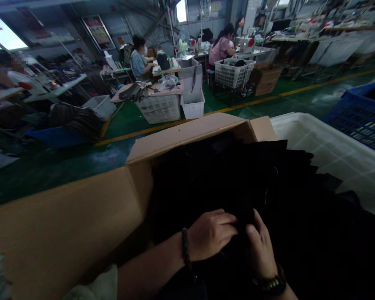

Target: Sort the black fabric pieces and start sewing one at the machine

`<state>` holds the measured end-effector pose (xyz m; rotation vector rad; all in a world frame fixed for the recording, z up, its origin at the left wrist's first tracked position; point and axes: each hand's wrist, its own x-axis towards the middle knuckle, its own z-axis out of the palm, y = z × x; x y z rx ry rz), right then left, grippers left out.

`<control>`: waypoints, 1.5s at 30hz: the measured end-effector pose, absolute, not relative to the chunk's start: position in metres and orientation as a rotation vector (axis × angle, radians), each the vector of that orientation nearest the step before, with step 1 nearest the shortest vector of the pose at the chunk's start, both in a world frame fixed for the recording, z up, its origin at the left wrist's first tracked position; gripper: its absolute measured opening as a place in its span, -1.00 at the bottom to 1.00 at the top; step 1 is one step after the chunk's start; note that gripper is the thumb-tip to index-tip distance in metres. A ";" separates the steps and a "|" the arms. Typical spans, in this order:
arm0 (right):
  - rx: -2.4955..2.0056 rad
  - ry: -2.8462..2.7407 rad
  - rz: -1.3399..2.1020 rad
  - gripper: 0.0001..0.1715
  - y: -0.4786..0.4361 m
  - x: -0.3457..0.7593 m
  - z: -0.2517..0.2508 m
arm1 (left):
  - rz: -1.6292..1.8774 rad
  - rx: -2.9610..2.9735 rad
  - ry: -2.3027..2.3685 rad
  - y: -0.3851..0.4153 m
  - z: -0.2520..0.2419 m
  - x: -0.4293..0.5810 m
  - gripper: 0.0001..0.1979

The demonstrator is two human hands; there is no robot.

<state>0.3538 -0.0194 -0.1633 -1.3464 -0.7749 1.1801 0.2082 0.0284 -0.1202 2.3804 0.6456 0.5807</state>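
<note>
A dense stack of black fabric pieces [206, 179] fills the open cardboard box [68, 225] in front of me and spreads to the right. My left hand [211, 234], with a beaded bracelet on the wrist, is closed at the fingertips on the black fabric. Just to its right, my right hand [262, 246] has thumb and fingers curled round an edge of the same fabric. The pieces are so dark that single layers under my fingers cannot be made out. A few pale loose threads show on the cloth.
A white plastic bin [318, 137] adjoins the box on the right, with a blue crate [359, 112] beyond. Past a yellow floor line [125, 137], several people sit at sewing tables. A white basket [234, 73] and another cardboard box [265, 79] stand there.
</note>
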 end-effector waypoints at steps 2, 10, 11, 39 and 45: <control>-1.403 -0.770 1.199 -0.50 -0.018 0.352 -0.162 | 0.587 2.318 0.638 0.027 -0.126 0.209 -0.89; -1.422 -0.609 1.237 -0.56 -0.014 0.347 -0.159 | 0.698 1.602 1.600 0.096 -0.184 0.186 -0.86; -1.425 -0.598 1.238 -0.56 -0.014 0.347 -0.159 | 0.677 1.586 1.603 0.101 -0.190 0.185 -0.86; -1.515 -0.783 1.046 -0.68 -0.016 0.348 -0.155 | 0.959 1.925 1.469 0.090 -0.168 0.192 -0.84; -1.515 -0.815 1.039 -0.67 -0.017 0.350 -0.157 | 1.030 2.117 1.339 0.078 -0.158 0.195 -0.85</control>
